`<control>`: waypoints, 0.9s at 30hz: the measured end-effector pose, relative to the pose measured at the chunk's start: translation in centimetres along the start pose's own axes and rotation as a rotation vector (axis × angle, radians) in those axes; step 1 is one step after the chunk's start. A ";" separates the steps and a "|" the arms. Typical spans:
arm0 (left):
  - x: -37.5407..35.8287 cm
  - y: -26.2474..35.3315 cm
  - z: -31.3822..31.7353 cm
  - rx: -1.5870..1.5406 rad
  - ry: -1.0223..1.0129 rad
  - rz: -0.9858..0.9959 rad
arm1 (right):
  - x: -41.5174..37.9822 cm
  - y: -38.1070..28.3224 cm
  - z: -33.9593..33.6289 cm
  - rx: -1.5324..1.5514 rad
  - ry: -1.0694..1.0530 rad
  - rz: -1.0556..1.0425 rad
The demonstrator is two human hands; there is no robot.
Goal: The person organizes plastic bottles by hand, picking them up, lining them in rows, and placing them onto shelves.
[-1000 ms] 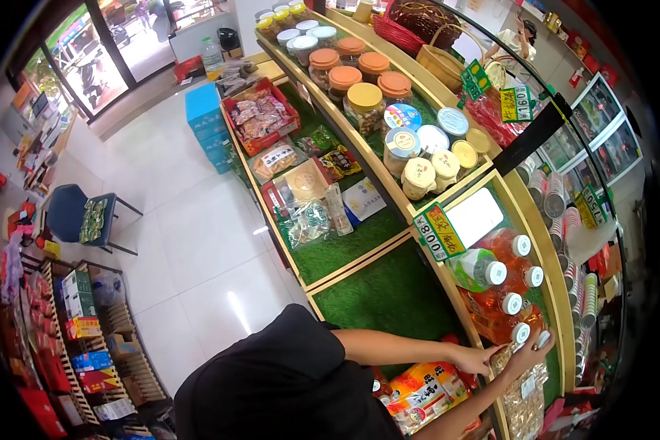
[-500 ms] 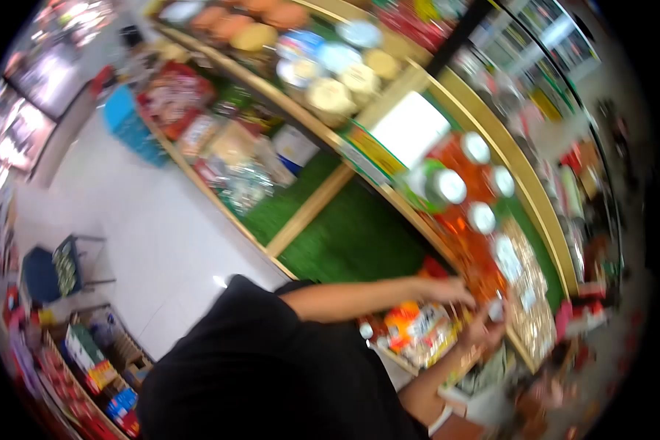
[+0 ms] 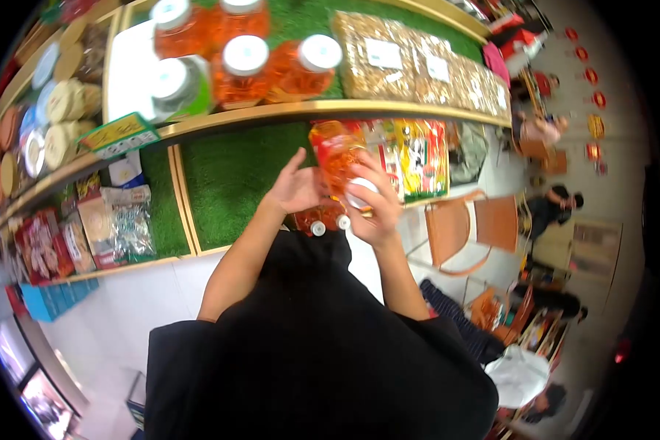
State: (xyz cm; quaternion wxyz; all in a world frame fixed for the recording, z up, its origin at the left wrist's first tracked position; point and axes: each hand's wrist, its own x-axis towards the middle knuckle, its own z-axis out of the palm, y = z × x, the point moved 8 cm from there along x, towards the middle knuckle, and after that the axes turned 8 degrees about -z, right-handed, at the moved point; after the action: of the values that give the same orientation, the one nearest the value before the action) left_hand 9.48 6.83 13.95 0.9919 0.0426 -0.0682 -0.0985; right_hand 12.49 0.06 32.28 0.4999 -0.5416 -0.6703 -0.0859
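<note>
My right hand (image 3: 381,205) is wrapped round a bottle (image 3: 336,150) of orange-red liquid, its white cap turned toward me. My left hand (image 3: 295,189) is open close beside the bottle, thumb and fingers apart. Below the hands, two more white-capped bottles (image 3: 314,221) lie on the lower shelf, partly hidden by my arms and shirt. On the upper shelf stand several similar orange bottles (image 3: 243,70) with white caps, along with one green-labelled bottle (image 3: 180,88).
Bagged dry goods (image 3: 378,55) fill the upper shelf's right side; lidded jars (image 3: 66,103) stand at left. The wooden shelf edge (image 3: 271,114) runs just beyond my hands. Colourful packets (image 3: 422,158) lie on the lower shelf. Brown chairs (image 3: 447,231) and other people are at right.
The view has swung round so the shelf now lies straight ahead. The bottle is now over the lower shelf in my right hand, below the upper shelf's edge, and my left hand's fingers are spread.
</note>
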 end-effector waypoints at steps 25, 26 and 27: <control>-15.1 -9.8 -23.1 0.015 1.229 -0.336 | -22.5 4.1 15.5 0.034 -0.426 0.327; -15.7 -10.1 -23.8 0.058 1.270 -0.394 | -22.7 3.8 15.6 0.037 -0.463 0.301; -14.9 -9.6 -20.8 0.079 1.331 -0.368 | -23.3 3.9 15.8 0.039 -0.534 0.353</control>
State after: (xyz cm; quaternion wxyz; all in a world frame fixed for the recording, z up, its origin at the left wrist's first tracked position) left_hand -3.78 1.92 -9.36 0.7877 0.1408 0.5598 -0.2154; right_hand 4.48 -2.91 5.17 0.3240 -0.6431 -0.6752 0.1601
